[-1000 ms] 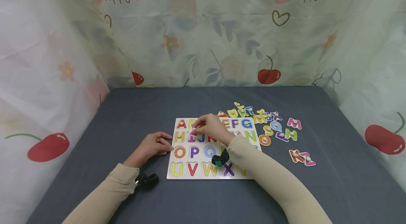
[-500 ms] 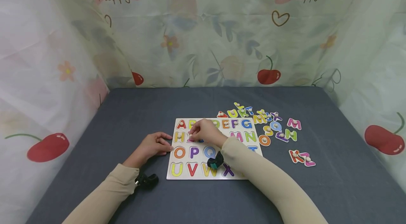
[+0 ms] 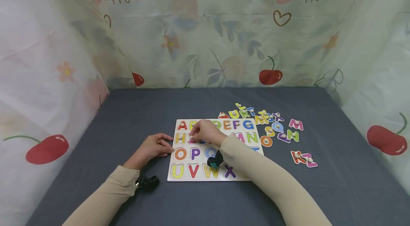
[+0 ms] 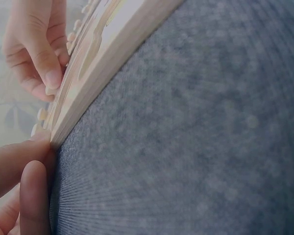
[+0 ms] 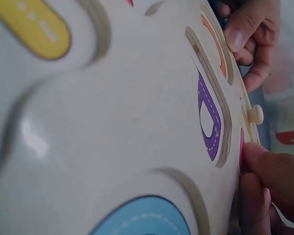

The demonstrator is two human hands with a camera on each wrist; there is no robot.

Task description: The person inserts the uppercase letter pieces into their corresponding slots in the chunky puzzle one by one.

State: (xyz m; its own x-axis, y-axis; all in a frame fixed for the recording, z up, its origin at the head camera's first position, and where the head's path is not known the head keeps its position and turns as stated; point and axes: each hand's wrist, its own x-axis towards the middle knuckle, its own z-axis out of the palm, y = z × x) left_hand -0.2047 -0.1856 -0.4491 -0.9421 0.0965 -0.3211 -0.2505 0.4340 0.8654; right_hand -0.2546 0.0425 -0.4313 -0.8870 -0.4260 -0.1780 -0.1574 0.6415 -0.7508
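A white alphabet puzzle board (image 3: 188,162) with coloured letters lies on the table. My right hand (image 3: 207,132) is over its second row and pinches the pink letter I puzzle piece (image 5: 242,151) at the I spot. That piece is mostly hidden by my fingers in the head view. My left hand (image 3: 156,148) rests at the board's left edge, its fingertips touching the side near H and O. Knobbed pieces such as the red A (image 3: 182,125) and the yellow H (image 3: 180,138) sit in the board. My right hand and sleeve cover part of its middle and right.
Loose knobbed letters lie beyond and right of the board, among them a pink M (image 3: 296,124), an orange O (image 3: 266,141) and a red K (image 3: 298,157) touching a pink Z (image 3: 309,160). A printed curtain (image 3: 205,41) surrounds the dark table (image 3: 134,112).
My right hand has moved slightly left and down with the pink I, from above its spot onto it. My left hand stays at the board's edge.
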